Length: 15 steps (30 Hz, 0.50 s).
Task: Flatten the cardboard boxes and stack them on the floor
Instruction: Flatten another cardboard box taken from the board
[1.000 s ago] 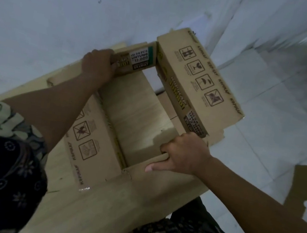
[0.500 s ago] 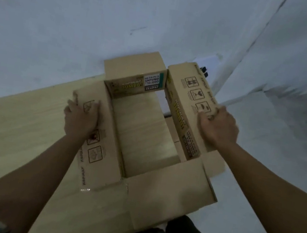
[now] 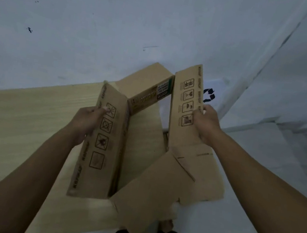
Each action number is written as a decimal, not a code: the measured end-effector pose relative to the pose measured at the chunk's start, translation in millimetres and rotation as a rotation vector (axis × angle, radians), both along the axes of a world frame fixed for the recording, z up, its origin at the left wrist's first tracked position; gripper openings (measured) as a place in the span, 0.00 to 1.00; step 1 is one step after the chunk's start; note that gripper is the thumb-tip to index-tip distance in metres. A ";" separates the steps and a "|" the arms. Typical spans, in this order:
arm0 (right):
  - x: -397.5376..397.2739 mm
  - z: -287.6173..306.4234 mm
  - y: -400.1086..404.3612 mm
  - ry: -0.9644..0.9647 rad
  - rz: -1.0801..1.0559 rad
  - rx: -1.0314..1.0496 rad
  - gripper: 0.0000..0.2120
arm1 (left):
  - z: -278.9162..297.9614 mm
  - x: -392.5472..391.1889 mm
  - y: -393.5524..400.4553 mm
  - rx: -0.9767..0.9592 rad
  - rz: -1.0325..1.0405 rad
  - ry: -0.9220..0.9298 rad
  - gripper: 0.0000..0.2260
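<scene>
— Box (image 3: pixel 145 139): where is it, and how are you holding it?

— It stands open, top and bottom, on the pale wood panel (image 3: pixel 16 125) lying on the floor (image 3: pixel 252 222), right in front of my knees. My left hand (image 3: pixel 87 124) is closed over the outer edge of the left wall; my right hand (image 3: pixel 206 124) is closed over the outer edge of the right wall. Both grips are wrapped on cardboard, nothing else in them.

— How do you expect it to handle?

— Light, I'd say, and stiff across the panels but weak at the creases. So I judge the long walls are the place to hold it, and the corners should fold if I skew them.

— Anything in the way?

— The near flap (image 3: pixel 156 193) lies splayed toward my lap and may catch. The wall (image 3: pixel 123 21) is close behind the box. A white sheet with a recycling mark (image 3: pixel 209 96) lies just beyond the right side. Otherwise the floor to my right looks free for stacking.
</scene>
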State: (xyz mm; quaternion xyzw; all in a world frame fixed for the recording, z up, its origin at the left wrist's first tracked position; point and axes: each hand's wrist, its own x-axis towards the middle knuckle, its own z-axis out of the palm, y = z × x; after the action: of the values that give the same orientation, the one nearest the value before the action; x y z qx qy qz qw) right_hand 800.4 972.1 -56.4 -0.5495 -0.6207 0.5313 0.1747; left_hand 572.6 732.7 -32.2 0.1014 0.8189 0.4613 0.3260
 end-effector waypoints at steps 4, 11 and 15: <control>-13.3 14.9 -3.9 0.123 0.056 -0.156 0.13 | 12.7 46.3 14.5 0.018 -0.078 0.040 0.12; -51.8 37.3 -29.4 0.131 0.225 -0.111 0.19 | 14.4 116.1 27.5 0.072 -0.185 0.106 0.22; -63.3 41.1 -44.5 0.123 0.275 -0.144 0.17 | 17.1 127.2 25.0 0.047 -0.290 0.201 0.18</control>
State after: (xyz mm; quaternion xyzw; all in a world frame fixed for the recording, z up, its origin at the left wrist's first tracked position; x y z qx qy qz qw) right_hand 737.1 927.5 -15.3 -0.4370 -0.6383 0.6261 0.0983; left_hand 699.8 757.6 -15.1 0.2715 0.8131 0.4162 0.3031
